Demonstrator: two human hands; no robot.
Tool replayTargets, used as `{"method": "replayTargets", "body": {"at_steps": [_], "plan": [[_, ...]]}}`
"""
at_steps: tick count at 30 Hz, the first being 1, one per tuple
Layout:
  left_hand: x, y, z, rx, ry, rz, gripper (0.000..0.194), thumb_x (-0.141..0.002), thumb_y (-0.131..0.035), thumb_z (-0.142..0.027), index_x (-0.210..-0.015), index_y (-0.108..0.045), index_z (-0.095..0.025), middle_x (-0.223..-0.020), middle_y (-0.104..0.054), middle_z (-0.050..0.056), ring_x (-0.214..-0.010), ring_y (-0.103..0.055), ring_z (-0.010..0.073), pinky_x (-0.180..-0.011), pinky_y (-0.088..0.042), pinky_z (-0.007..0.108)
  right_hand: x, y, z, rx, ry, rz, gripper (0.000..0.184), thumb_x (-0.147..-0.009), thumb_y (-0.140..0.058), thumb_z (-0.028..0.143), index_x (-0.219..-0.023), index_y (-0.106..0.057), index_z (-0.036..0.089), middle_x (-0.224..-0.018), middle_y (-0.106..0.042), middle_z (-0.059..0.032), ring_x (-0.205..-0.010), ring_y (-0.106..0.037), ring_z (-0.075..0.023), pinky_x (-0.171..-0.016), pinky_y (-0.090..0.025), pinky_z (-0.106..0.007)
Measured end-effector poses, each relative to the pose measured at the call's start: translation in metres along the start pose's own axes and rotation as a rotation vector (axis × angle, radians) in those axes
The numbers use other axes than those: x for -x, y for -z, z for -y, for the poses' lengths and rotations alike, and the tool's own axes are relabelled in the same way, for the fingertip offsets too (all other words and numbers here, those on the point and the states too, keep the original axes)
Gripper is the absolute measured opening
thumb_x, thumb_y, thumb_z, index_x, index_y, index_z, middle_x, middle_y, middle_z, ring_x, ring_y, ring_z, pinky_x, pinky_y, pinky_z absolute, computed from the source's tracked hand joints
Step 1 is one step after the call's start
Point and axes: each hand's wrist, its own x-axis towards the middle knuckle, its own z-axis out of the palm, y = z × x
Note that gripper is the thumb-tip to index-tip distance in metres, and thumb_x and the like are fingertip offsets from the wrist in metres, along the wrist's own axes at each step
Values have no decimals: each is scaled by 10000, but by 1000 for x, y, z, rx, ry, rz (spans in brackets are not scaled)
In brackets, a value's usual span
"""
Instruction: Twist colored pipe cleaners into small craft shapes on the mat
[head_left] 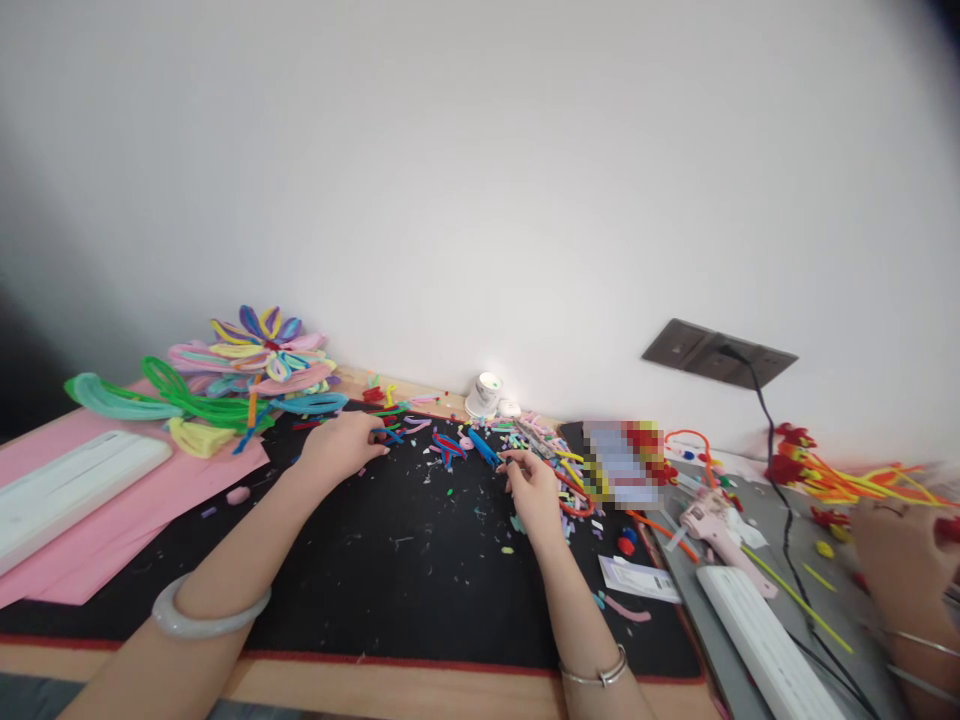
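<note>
My left hand is over the back left of the black mat, its fingers closed on a short blue pipe cleaner. My right hand is at the back right of the mat. Its thumb and fingertips pinch the near end of a folded blue pipe cleaner bundle. Between my hands lies a small red-and-blue pipe cleaner loop piece, apart from both. Many cut, coloured pipe cleaner scraps lie behind my right hand.
Pipe cleaner flowers and pink sheets are at the left, with a white bar. A white cup stands by the wall. Rightward lie a pink glue gun, another white bar, a black cord and another person's hand.
</note>
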Motion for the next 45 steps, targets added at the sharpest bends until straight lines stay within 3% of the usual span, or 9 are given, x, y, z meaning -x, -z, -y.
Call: {"method": "replayTargets", "body": {"at_steps": [6, 9, 13, 20, 26, 31, 39, 45], "plan": [[3, -2, 0, -61, 17, -13, 186, -702, -486, -234, -785, -651, -240, -821, -660, 61, -801, -612, 224, -597, -419, 245, 0, 0, 1, -17, -11, 6, 197, -722, -461, 246, -819, -604, 152, -665, -641, -42, -452, -479, -135, -435, -371, -239], [3, -5, 0, -63, 23, 6, 247, -675, -470, -182, -865, -617, -241, -855, -651, 52, -816, -610, 222, -602, -425, 253, 0, -1, 0, -27, -13, 11, 196, -721, -456, 241, -817, -601, 151, -653, -631, -38, -456, -480, -135, -443, -377, -240], [2, -8, 2, -64, 42, 2, 237, -676, -488, -209, -883, -604, -222, -937, -632, 73, -850, -605, 226, -637, -437, 265, 0, -1, -1, -26, -17, 14, 194, -719, -457, 239, -813, -603, 153, -634, -625, -37, -453, -484, -139, -431, -381, -240], [1, -6, 4, -64, 86, -14, 202, -720, -472, -222, -854, -623, -228, -903, -642, 77, -836, -613, 230, -630, -438, 262, 0, 0, 0, -23, -18, 18, 195, -717, -461, 243, -812, -608, 156, -617, -625, -33, -439, -480, -139, -419, -376, -237], [0, -6, 3, -110, 46, -133, 318, -839, -337, -199, -1039, -584, -215, -1051, -601, 99, -908, -597, 240, -680, -438, 281, 0, 0, -1, -46, -24, 17, 189, -714, -463, 242, -815, -598, 156, -611, -619, -30, -439, -474, -137, -419, -365, -235], [0, -6, 2, -76, -3, -226, 279, -865, -316, -206, -1058, -517, -208, -1101, -581, 88, -952, -581, 236, -674, -437, 280, 1, 0, 0, -51, -24, 24, 190, -720, -459, 245, -822, -595, 159, -609, -617, -23, -444, -476, -137, -432, -368, -236], [2, -1, -2, -19, -18, -212, 300, -873, -306, -187, -1147, -428, -207, -995, -635, 72, -827, -608, 219, -597, -406, 263, 0, 0, -2, -44, -10, 24, 191, -734, -448, 234, -825, -592, 147, -603, -608, -29, -451, -476, -136, -436, -367, -233], [-1, -1, -2, -25, -86, -435, 277, -876, -320, -212, -1076, -505, -160, -942, -627, 101, -908, -568, 241, -731, -419, 298, -1, 0, -3, -28, -12, 31, 197, -736, -444, 225, -838, -589, 140, -610, -612, -29, -449, -472, -130, -433, -359, -226]]}}
